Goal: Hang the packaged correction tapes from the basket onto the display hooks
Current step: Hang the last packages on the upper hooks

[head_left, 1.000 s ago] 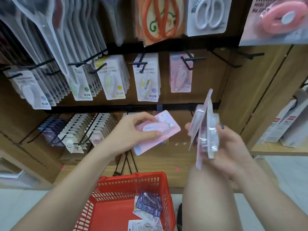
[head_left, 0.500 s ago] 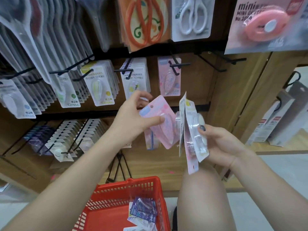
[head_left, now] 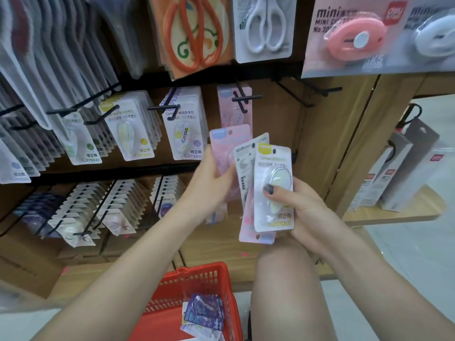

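Note:
My left hand (head_left: 209,179) grips a pink packaged correction tape (head_left: 227,146) upright, just below the hook (head_left: 246,98) that bears one pink pack (head_left: 235,108). My right hand (head_left: 299,205) holds a fanned stack of packs, a yellow-labelled one (head_left: 273,173) in front with my thumb on its blister. The red basket (head_left: 197,279) sits low in the middle with purple packs (head_left: 204,311) inside.
Hooks to the left carry rows of white Campus packs (head_left: 183,129). Bare black hooks (head_left: 310,92) stick out to the right of the pink pack. Scissors (head_left: 264,25) and mini cutters (head_left: 354,38) hang above. A wooden side shelf (head_left: 394,212) holds boxes. My knee (head_left: 285,279) is beside the basket.
My left hand turned the pink pack from flat to upright and raised it toward the pink hook. The right hand's stack swung round to face me. The view tilted upward.

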